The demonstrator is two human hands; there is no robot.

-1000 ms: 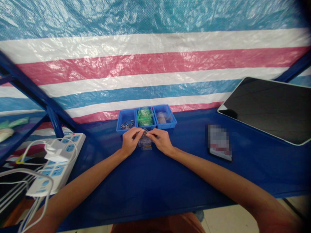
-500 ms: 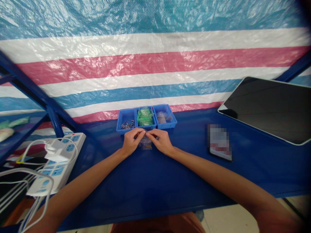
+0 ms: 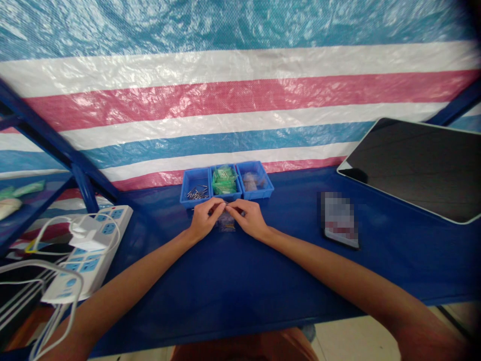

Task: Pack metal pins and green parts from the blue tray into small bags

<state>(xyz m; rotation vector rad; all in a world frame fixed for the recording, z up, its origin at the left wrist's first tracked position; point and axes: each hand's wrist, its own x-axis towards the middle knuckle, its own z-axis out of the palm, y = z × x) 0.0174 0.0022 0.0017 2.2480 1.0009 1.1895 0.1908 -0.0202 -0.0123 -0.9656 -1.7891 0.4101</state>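
My left hand (image 3: 205, 219) and my right hand (image 3: 249, 218) meet fingertip to fingertip in front of the bins, both pinching the top of a small clear plastic bag (image 3: 226, 224). Small yellowish pieces show near the bag's bottom. Just behind my hands stand three joined blue bins: the left bin (image 3: 183, 193) holds loose metal pins (image 3: 198, 193), the middle one holds green plastic packets (image 3: 224, 179), and the right one holds clear bags (image 3: 251, 181).
A white power strip (image 3: 90, 260) with a plugged-in charger and cables lies at the left. On the right of the blue table (image 3: 225, 291) are a phone (image 3: 340, 220) and a large dark-screened panel (image 3: 417, 168). Striped sheeting (image 3: 240, 100) hangs behind.
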